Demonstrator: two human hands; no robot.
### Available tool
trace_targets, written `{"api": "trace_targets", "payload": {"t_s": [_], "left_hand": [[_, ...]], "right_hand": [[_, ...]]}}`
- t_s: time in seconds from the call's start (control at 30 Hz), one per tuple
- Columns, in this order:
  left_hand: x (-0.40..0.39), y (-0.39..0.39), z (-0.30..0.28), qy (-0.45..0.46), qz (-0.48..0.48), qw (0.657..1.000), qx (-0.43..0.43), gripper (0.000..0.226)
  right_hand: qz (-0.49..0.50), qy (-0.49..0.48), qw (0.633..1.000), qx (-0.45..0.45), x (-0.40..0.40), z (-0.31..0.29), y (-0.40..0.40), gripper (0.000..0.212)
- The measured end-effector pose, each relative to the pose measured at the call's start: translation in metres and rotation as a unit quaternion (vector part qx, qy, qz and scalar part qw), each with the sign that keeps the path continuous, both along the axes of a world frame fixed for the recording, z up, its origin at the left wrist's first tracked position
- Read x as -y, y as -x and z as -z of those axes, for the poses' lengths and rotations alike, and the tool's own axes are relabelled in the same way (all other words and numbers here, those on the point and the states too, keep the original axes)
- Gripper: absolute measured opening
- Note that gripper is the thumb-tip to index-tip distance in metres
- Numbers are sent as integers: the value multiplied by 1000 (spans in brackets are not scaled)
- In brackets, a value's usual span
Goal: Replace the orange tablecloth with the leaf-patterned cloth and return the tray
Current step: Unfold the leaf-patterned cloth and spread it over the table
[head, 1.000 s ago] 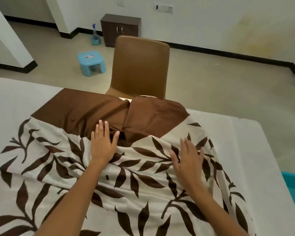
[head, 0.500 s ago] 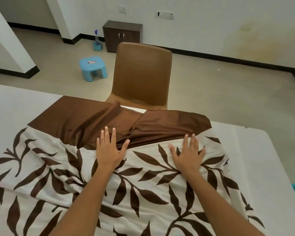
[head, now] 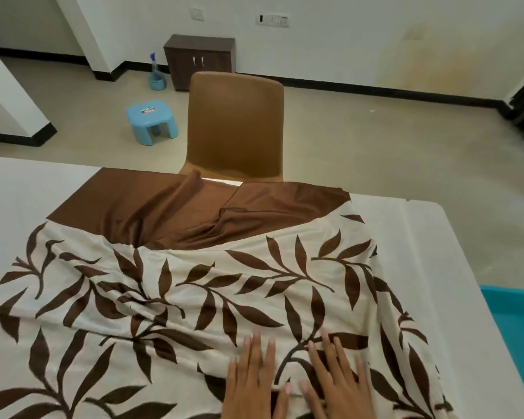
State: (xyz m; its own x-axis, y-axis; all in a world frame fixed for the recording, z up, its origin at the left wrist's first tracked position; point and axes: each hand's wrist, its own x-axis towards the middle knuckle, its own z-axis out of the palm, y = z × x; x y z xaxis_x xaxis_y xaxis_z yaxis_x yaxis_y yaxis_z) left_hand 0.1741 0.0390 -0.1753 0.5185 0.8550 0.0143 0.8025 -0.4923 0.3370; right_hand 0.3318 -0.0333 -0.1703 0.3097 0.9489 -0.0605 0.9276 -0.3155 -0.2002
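The leaf-patterned cloth (head: 194, 297), cream with dark brown leaves and a plain brown band (head: 194, 210) at its far end, lies rumpled over the white table (head: 436, 252). Folds run across its middle and the brown band is bunched near the far edge. My left hand (head: 251, 382) and my right hand (head: 336, 379) rest flat side by side on the cloth at the near edge, fingers spread, holding nothing. No orange tablecloth and no tray show clearly.
A brown chair (head: 235, 128) stands at the table's far side. On the floor beyond are a blue stool (head: 152, 120), a spray bottle (head: 156, 74) and a dark cabinet (head: 200, 60). A teal object (head: 515, 334) sits off the table's right edge.
Both hands have slid back toward me from near the brown band to the near edge and come together. The brown band now lies spread wider to the right.
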Motion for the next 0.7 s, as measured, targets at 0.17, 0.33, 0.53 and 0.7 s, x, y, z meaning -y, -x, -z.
{"api": "trace_targets", "payload": {"t_s": [0.17,0.33,0.53,0.7], "left_hand": [[17,-1,4,15,-21,1000,-12,68],[-9,-14,-5,-1,-34,999,-18,67],[52,-13,-19,8,-61,998,25,62],[115,10,-3,25,-31,999,-18,61]], "right_hand": [[-10,-5,1000,-30,5,-7,-3,59],[-10,13,1000,-9,-28,-14,-18,58],[16,-27,1000,1,34,-25,19,62],[-32,-3,999,-1,141,-6,29,62]]}}
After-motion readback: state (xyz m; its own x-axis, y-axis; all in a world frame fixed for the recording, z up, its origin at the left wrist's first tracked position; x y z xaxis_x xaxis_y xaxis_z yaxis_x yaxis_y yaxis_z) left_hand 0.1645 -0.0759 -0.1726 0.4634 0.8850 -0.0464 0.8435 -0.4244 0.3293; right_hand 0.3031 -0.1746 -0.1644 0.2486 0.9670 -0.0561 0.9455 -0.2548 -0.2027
